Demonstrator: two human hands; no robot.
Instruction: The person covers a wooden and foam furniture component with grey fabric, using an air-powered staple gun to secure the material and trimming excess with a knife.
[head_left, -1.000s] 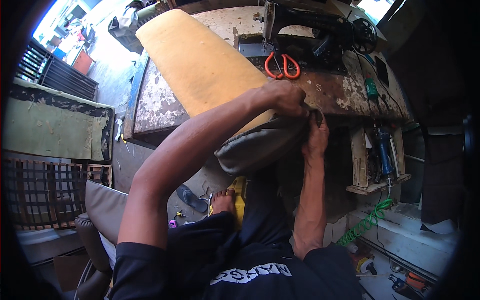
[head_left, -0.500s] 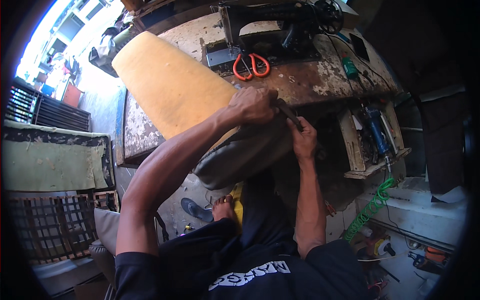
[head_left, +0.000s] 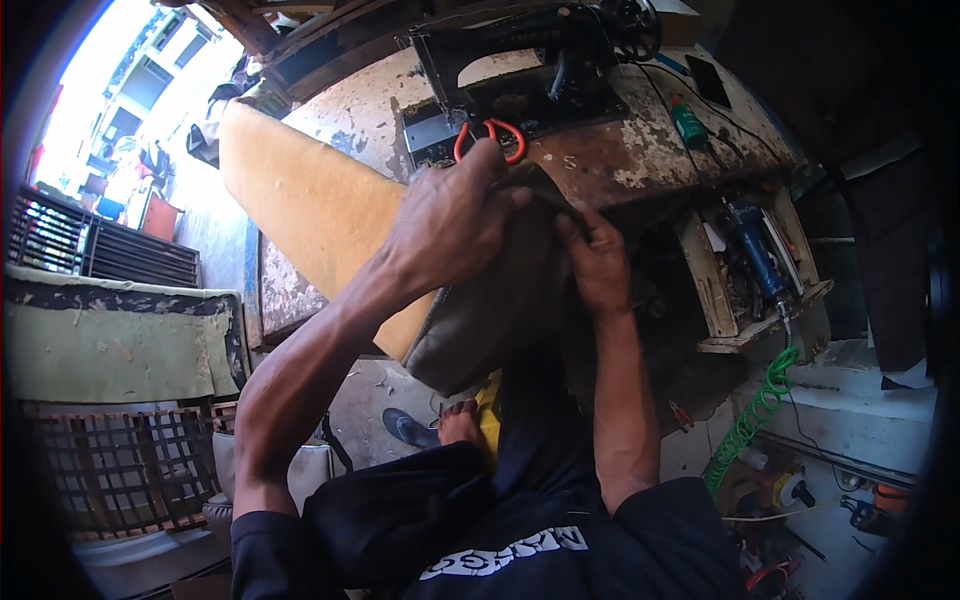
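Observation:
A long yellow foam cushion [head_left: 305, 200] lies slanted across the table's left front. A dark cover [head_left: 480, 310] wraps its near end, above my lap. My left hand [head_left: 440, 225] is over where foam and cover meet, its fingers closed on the cover's upper edge; their tips are partly hidden. My right hand [head_left: 603, 268] pinches the raised edge of the cover on its right side. Orange-handled scissors [head_left: 515, 140] lie just beyond my left fingers, which overlap one handle in the picture.
A black sewing machine [head_left: 540, 65] stands at the back of the worn table [head_left: 640, 150]. Right of it is a green bottle-like item [head_left: 688, 126]. An open drawer [head_left: 722, 300] holds a blue air tool [head_left: 755, 255] with a coiled green hose [head_left: 750, 420]. A webbed frame [head_left: 120, 465] stands left.
My left hand has moved left and nearer along the cover, and its wrist has turned. The cushion has shifted left. My right hand keeps hold of the cover's edge, slightly higher.

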